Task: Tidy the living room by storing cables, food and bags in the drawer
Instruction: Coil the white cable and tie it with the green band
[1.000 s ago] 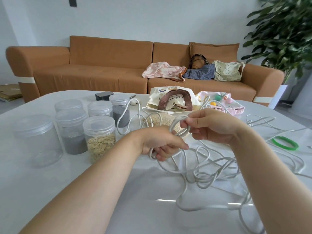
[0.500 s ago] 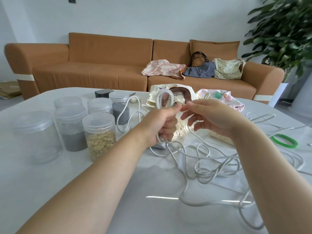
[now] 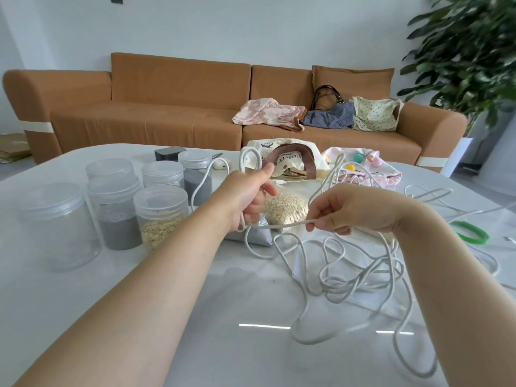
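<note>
A long white cable (image 3: 335, 272) lies tangled on the white table (image 3: 69, 303). My left hand (image 3: 251, 196) grips a small coil of it, with loops sticking up above the thumb. My right hand (image 3: 343, 210) pinches the strand that runs taut from the left hand. Behind the hands lie a clear bag of oats (image 3: 287, 209) and a grey pouch (image 3: 258, 236). A cream tote with brown handles (image 3: 290, 160) and a pink bag (image 3: 368, 169) sit further back on the table. No drawer is in view.
Several lidded plastic jars (image 3: 114, 210), some with grey powder or oats, stand at the left. A green ring (image 3: 472, 233) lies at the right. A brown sofa (image 3: 167, 115) behind the table carries three bags (image 3: 335, 115). A potted plant (image 3: 474, 51) stands at the right.
My right hand has moved down and away from the left, drawing a strand of cable taut between them. The left hand still holds the coil upright.
</note>
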Motion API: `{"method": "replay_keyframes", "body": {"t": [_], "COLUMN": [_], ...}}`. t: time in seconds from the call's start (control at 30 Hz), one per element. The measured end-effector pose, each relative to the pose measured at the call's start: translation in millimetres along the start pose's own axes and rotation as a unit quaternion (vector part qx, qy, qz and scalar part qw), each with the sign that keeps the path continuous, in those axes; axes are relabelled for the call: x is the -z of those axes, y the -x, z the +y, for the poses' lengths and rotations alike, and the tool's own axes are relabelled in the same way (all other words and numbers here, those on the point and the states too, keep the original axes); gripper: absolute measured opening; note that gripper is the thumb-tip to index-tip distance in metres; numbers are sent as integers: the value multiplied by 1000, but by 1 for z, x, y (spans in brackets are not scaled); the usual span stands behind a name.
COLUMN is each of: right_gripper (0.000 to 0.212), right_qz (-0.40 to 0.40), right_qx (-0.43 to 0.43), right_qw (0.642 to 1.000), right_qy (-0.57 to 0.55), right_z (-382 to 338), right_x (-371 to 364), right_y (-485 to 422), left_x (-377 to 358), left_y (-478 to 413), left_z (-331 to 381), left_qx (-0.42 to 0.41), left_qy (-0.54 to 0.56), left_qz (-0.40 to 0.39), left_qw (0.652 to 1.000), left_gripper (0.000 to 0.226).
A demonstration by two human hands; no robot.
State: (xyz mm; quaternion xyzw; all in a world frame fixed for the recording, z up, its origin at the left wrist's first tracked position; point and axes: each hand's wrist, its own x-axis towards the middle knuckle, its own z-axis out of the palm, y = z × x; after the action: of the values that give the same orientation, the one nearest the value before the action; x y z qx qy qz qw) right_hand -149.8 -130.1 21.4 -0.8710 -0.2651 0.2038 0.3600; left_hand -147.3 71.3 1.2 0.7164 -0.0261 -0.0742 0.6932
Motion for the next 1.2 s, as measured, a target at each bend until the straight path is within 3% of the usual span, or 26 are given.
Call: {"method": "replay_keyframes", "body": {"t": [0.17, 0.23, 0.37, 0.47, 0.53, 0.7, 0.87, 1.0, 1.07, 1.2], "right_gripper": [15, 18, 22, 29, 25, 20, 20, 16, 27, 39], "right_qz": [236, 279, 220, 234, 269, 321, 309, 295, 278, 236], "right_qx": [45, 60, 91, 103, 110, 82, 42, 10, -20, -29], "right_qw": [969, 958, 971, 967, 957, 943, 949, 956, 960, 971], "right_qy": [46, 39, -2, 2, -6, 29, 42, 2, 5, -37], "right_z": [-14, -17, -18, -18, -21, -23, -18, -17, -16, -13], "right_x": [-4, -6, -6, -7, -9, -13, -10, -9, -9, -10], "right_y": [-5, -6, -3, -4, -6, -10, -13, -12, -11, -12], "left_x": [4, 4, 6, 5, 1, -14, -21, -20, -20, -21], "left_y": [1, 1, 2, 3, 4, 10, 8, 4, 4, 9], "left_z": [-4, -8, -12, -13, -12, -10, -12, -15, -16, -16], "left_qx": [70, 81, 85, 90, 97, 101, 104, 93, 95, 104], "left_qy": [-4, 17, 56, 25, 2, -101, -116, -115, -116, -93], "left_qz": [-81, -124, -254, -307, -312, -271, -241, -264, -262, -266], "left_qw": [994, 989, 962, 947, 945, 952, 958, 953, 953, 954], "left_gripper": [48, 48, 57, 79, 76, 23, 39, 39, 32, 40]}}
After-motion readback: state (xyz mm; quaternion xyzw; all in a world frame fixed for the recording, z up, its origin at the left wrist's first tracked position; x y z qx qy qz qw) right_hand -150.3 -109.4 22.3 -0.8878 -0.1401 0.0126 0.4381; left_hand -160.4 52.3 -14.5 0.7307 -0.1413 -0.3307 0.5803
